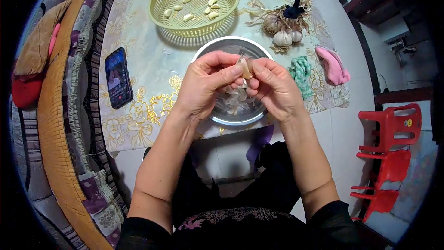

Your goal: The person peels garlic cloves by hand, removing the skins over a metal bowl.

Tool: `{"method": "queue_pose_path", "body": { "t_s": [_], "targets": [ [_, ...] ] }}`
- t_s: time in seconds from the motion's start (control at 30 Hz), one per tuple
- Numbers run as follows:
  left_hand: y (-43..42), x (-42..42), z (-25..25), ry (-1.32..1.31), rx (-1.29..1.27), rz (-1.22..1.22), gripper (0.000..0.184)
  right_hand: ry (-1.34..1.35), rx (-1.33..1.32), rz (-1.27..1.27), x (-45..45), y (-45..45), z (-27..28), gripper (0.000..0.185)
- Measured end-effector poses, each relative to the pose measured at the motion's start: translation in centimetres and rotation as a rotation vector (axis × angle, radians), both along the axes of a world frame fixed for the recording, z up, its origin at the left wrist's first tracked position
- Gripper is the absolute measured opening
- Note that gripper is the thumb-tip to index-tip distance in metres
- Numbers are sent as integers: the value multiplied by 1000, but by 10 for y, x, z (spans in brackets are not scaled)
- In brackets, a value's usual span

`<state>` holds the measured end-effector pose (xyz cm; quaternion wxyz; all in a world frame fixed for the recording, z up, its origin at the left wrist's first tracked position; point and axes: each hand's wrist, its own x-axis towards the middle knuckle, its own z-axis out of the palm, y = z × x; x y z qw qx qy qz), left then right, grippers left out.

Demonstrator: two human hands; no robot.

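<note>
Between my two hands is a garlic clove with papery skin on it, held above a metal bowl. My left hand pinches it from the left with thumb and fingers. From the other side, the fingertips of my right hand close on the same clove. Loose garlic skins lie in the bowl. Beyond it, a yellow-green plastic basket holds several peeled cloves. A bunch of garlic bulbs, tied with something dark, lies at the back right.
A phone with a lit screen lies on the table's left side. Green patterned cloth and a pink sock-like cloth lie right of the bowl. Red plastic chairs stand at the right; a wooden-edged seat runs along the left.
</note>
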<state>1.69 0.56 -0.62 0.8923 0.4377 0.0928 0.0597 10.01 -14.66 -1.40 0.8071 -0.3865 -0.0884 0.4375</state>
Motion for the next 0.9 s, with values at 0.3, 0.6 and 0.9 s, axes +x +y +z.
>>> {"method": "queue_pose_path", "body": {
  "t_s": [0.3,0.6,0.9],
  "targets": [
    [2,2,-4,-126,-252,-25,23,124,155,22,-5,5,6,25],
    [-2,3,4,-25,-277,80,12,-49,-29,-14,-4,3,15,20],
    [-11,1,6,24,308,153,14,-30,-4,-53,-5,3,11,18]
  ]
}}
